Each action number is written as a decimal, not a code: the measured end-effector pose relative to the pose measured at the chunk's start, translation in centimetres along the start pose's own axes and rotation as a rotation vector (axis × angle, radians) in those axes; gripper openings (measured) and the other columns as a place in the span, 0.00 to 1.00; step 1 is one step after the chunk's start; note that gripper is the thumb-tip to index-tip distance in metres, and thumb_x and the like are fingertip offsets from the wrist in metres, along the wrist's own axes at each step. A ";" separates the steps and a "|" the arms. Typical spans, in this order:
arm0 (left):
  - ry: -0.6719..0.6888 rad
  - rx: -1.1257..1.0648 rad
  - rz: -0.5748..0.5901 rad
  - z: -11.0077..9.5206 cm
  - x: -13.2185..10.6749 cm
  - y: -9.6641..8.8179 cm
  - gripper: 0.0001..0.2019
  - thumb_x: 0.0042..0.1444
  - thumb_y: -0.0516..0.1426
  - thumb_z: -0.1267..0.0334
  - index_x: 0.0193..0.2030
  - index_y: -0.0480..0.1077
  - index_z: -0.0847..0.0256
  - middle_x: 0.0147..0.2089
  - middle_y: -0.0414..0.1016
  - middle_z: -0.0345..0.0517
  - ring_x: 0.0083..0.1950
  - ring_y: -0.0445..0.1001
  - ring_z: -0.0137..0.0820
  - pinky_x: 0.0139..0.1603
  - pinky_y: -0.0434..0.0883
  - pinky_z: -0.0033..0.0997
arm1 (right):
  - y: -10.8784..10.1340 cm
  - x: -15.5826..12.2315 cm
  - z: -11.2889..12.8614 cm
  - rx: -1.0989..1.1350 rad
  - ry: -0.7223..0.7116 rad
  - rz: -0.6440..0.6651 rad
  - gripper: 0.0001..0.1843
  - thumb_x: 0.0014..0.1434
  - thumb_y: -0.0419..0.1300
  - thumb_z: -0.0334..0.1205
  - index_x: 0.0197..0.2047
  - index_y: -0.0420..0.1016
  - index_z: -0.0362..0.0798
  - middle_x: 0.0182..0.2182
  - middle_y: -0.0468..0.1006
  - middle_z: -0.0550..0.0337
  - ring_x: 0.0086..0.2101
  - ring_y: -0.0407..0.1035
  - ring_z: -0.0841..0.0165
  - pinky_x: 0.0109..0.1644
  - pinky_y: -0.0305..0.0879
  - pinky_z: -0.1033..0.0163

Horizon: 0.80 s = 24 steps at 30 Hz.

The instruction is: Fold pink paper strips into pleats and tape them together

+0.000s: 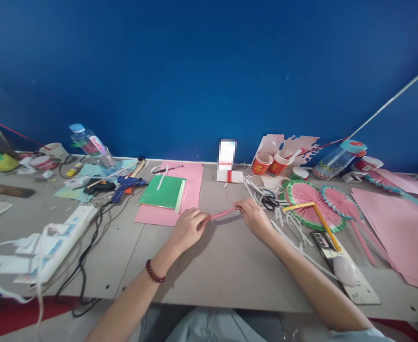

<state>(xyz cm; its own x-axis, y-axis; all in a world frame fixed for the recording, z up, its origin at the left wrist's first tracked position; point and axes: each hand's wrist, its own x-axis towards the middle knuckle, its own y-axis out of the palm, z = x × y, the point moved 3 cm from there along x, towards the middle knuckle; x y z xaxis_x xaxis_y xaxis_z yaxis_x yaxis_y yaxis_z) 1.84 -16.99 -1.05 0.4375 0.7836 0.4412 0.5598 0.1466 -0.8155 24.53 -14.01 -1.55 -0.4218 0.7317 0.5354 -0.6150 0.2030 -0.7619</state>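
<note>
Pink paper strip (223, 213), narrow and folded or rolled thin, spans between both hands at table centre, held just above the grey table (209, 266).

Left hand (187, 229): fingers curled in, pinching the strip's left end. Closed around it, not flat. Beaded bracelet (155, 272) on that wrist.
Right hand (253, 216): fingertips pinched on the strip's right end, rest of the fingers loosely bent. Can't tell whether it's creasing or only holding.

Progress, judging from the layout: two watermelon-pattern paper fans (310, 204) lie at 3 o'clock of the hands, one already on a yellow stick (324, 223), so some pieces look finished. The strip in hand looks like an early-stage part: not attached to anything, no glue on it that I can see. Uncut stock remains: pink sheet (190, 190) with a green sheet (162, 191) on top at 11 o'clock, larger pink sheets (397, 223) at 3 o'clock.

Nearby:
- Scissors (270, 203) just beside the right hand, 1 o'clock, among white paper offcuts (290, 225).
- Blue glue gun (125, 184) at 10 o'clock, cable running to the power strip (57, 240) at 9 o'clock.
- Red paper cups (271, 164) at 1 o'clock, near the wall.
- Phone (322, 240) at 4 o'clock, below the fans.
- Water bottle (91, 144) lying tilted at 10 o'clock, well apart.
</note>
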 end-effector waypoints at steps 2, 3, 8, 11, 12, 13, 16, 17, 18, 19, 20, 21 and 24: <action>-0.008 0.004 0.037 -0.5 0.0 0.2 0.10 0.54 0.53 0.73 0.41 0.70 0.58 0.34 0.71 0.44 0.38 0.68 0.33 0.39 0.65 0.34 | 0.0 0.1 0.2 0.004 -0.032 -0.003 0.10 0.64 0.47 0.32 0.38 0.70 0.48 0.31 0.73 0.54 0.34 0.65 0.64 0.39 0.64 0.59; -0.014 0.010 0.054 -0.7 0.0 0.3 0.12 0.52 0.54 0.73 0.42 0.70 0.59 0.34 0.71 0.44 0.38 0.68 0.34 0.39 0.65 0.34 | -0.1 0.1 0.3 0.004 -0.042 -0.004 0.10 0.65 0.47 0.32 0.38 0.70 0.48 0.31 0.73 0.54 0.34 0.65 0.64 0.39 0.64 0.59; -0.043 0.037 0.070 -1.3 0.0 1.1 0.10 0.50 0.56 0.69 0.40 0.69 0.60 0.36 0.71 0.46 0.38 0.68 0.36 0.40 0.64 0.36 | 0.0 0.2 1.0 0.004 -0.080 0.006 0.10 0.65 0.47 0.31 0.39 0.69 0.48 0.32 0.74 0.54 0.34 0.65 0.64 0.39 0.65 0.59; -0.014 0.059 0.033 -1.4 0.0 1.5 0.08 0.55 0.56 0.61 0.40 0.69 0.61 0.36 0.73 0.46 0.39 0.69 0.36 0.40 0.63 0.38 | 0.3 0.2 1.4 0.014 -0.079 0.016 0.10 0.65 0.47 0.32 0.38 0.69 0.48 0.32 0.74 0.54 0.34 0.65 0.64 0.39 0.65 0.59; -0.001 0.067 0.020 -1.4 0.0 1.6 0.08 0.56 0.56 0.60 0.39 0.70 0.61 0.35 0.73 0.47 0.39 0.69 0.36 0.40 0.63 0.38 | 0.4 0.2 1.6 0.017 -0.079 0.019 0.10 0.65 0.47 0.32 0.39 0.69 0.47 0.32 0.74 0.54 0.34 0.66 0.64 0.40 0.65 0.59; 0.013 0.075 0.007 -1.4 0.0 1.7 0.08 0.57 0.56 0.60 0.39 0.70 0.61 0.35 0.73 0.46 0.39 0.69 0.36 0.40 0.63 0.38 | 0.4 0.2 1.7 0.020 -0.080 0.020 0.10 0.65 0.47 0.32 0.39 0.70 0.47 0.32 0.74 0.53 0.34 0.66 0.64 0.40 0.65 0.58; 0.035 0.085 -0.041 -1.3 0.1 1.7 0.06 0.60 0.53 0.63 0.38 0.71 0.60 0.34 0.74 0.46 0.38 0.69 0.34 0.39 0.63 0.37 | 0.5 0.2 2.1 0.032 -0.077 0.021 0.10 0.65 0.47 0.33 0.39 0.70 0.48 0.32 0.75 0.53 0.34 0.66 0.64 0.40 0.65 0.58; 0.041 0.089 -0.057 -1.3 0.1 1.7 0.07 0.60 0.52 0.64 0.38 0.71 0.60 0.33 0.74 0.45 0.38 0.70 0.34 0.39 0.63 0.36 | 0.5 0.2 2.2 0.043 -0.072 0.022 0.11 0.65 0.47 0.33 0.39 0.70 0.48 0.32 0.75 0.53 0.34 0.66 0.64 0.40 0.65 0.58; 0.047 0.092 -0.074 -1.2 0.1 1.6 0.08 0.61 0.52 0.65 0.38 0.72 0.60 0.32 0.74 0.45 0.37 0.70 0.33 0.38 0.63 0.36 | 0.5 0.2 2.3 0.058 -0.065 0.024 0.11 0.65 0.47 0.33 0.40 0.70 0.48 0.33 0.75 0.53 0.34 0.66 0.64 0.40 0.65 0.58; 0.054 0.095 -0.089 -1.1 0.1 1.5 0.08 0.61 0.51 0.66 0.37 0.72 0.60 0.32 0.74 0.45 0.37 0.70 0.33 0.38 0.63 0.35 | 0.5 0.2 2.4 0.075 -0.054 0.028 0.11 0.65 0.47 0.33 0.40 0.70 0.48 0.33 0.75 0.53 0.35 0.66 0.64 0.41 0.66 0.57; 0.061 0.098 -0.104 -1.1 0.1 1.5 0.08 0.61 0.51 0.66 0.37 0.72 0.60 0.32 0.74 0.45 0.37 0.70 0.33 0.38 0.63 0.35 | 0.4 0.2 2.5 0.096 -0.040 0.031 0.10 0.65 0.48 0.34 0.40 0.71 0.49 0.34 0.75 0.53 0.36 0.67 0.64 0.41 0.66 0.57; 0.065 0.099 -0.119 -1.0 0.0 1.4 0.08 0.61 0.51 0.66 0.37 0.72 0.60 0.32 0.74 0.44 0.36 0.70 0.33 0.38 0.63 0.35 | 0.4 0.1 2.5 0.120 -0.021 0.032 0.10 0.65 0.48 0.34 0.41 0.71 0.49 0.35 0.76 0.53 0.37 0.67 0.64 0.43 0.66 0.57; 0.062 0.105 -0.156 -0.8 0.0 1.1 0.08 0.61 0.51 0.67 0.38 0.72 0.59 0.32 0.75 0.44 0.37 0.70 0.32 0.39 0.64 0.35 | 0.2 0.0 2.6 0.214 0.074 0.024 0.12 0.63 0.51 0.36 0.48 0.70 0.51 0.41 0.76 0.53 0.42 0.68 0.63 0.46 0.66 0.56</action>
<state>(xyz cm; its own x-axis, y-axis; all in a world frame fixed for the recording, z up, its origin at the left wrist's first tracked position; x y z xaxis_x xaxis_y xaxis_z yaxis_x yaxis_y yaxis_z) 3.07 -17.33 -1.66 0.3956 0.7084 0.5845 0.5492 0.3276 -0.7688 22.69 -15.67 -0.82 -0.3927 0.7823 0.4835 -0.7358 0.0482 -0.6755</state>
